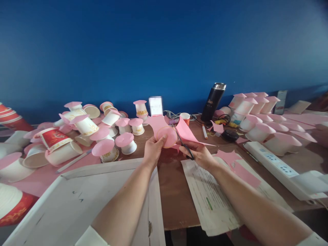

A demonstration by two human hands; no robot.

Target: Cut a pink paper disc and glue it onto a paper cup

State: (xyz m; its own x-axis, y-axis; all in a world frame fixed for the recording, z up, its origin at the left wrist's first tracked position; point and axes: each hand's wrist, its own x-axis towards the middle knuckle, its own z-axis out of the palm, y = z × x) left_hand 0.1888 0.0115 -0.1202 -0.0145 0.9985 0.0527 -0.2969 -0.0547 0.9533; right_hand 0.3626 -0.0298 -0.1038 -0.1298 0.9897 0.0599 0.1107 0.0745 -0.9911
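Observation:
My left hand [153,150] pinches a sheet of pink paper [156,123], its thumb lying over a round part with a yellowish outline. Black-handled scissors [190,153] are gripped in my right hand [198,155], their blades pointing up and left beside the round part. A curled flap of the pink paper [186,130] stands up to the right of the blades. Whether the blades are parted is hard to make out. Below my right hand, pink paper scraps [229,157] lie on a printed sheet [212,194].
Paper cups topped with pink paper [125,142] crowd the left; more capped cups [261,131] stand at right. A white board [102,201] lies front left. A black thermos [214,101], a marker [204,131], a black round object [230,135] and a power strip [274,164] are rightward.

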